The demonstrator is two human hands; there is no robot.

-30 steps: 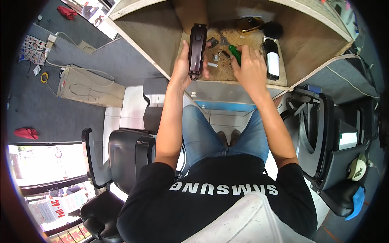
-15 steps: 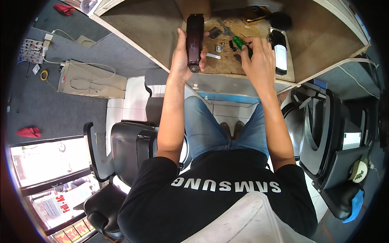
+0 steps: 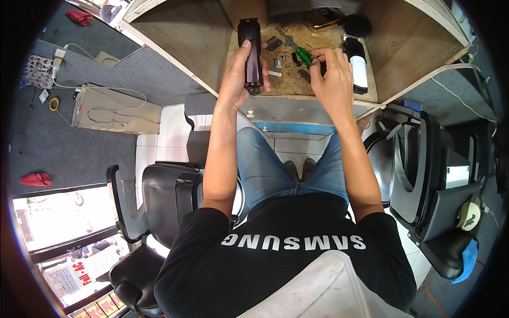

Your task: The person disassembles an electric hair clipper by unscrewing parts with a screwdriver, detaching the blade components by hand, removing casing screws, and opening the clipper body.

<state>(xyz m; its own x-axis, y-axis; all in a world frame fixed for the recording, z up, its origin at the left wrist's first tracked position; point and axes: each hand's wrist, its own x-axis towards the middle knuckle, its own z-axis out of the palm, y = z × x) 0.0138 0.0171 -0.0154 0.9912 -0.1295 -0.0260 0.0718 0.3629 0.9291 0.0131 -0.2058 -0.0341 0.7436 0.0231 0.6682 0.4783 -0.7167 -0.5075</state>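
Observation:
My left hand (image 3: pixel 236 77) grips a dark maroon hair clipper (image 3: pixel 253 61) over the shelf, blade end pointing away from me. The thumb lies on the clipper's upper face, and the fingers come round its right side. My right hand (image 3: pixel 334 77) has curled fingers closed around the rear end of a green-handled screwdriver (image 3: pixel 303 56). Its shaft points away and to the left. Between the hands lie a small metal part (image 3: pixel 279 63), a white strip (image 3: pixel 274 73), a dark flat piece (image 3: pixel 273 43) and dark bits (image 3: pixel 304 75).
A black-and-white device (image 3: pixel 358 71) lies right of my right hand. A dark round brush head (image 3: pixel 356 25) is farther back. Wooden side panels (image 3: pixel 408 47) flank the shelf. Black chairs (image 3: pixel 169 199) stand behind on either side. At left is a cardboard box (image 3: pixel 116 108) with a cable.
My left thumb has moved from the clipper's side onto its upper face. The view has shifted slightly. My right hand stays at the screwdriver.

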